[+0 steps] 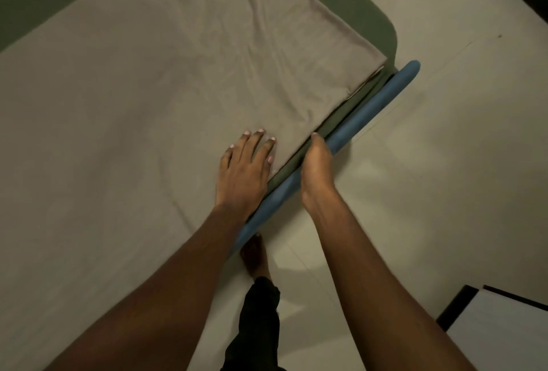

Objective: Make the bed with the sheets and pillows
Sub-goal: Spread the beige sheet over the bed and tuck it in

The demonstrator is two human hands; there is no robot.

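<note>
Your left hand (243, 169) lies flat on the tan sheet (148, 88), fingers straight and spread, holding nothing, just inside the blue rail (370, 115). Your right hand (315, 171) sits against the rail, thumb pointing along it. Its fingers are hidden under the hand, so their grip cannot be told. The sheet's edge runs alongside the rail, with a strip of green mattress (382, 29) showing between them. Your bare foot (253, 255) stands by the rail's near end.
</note>
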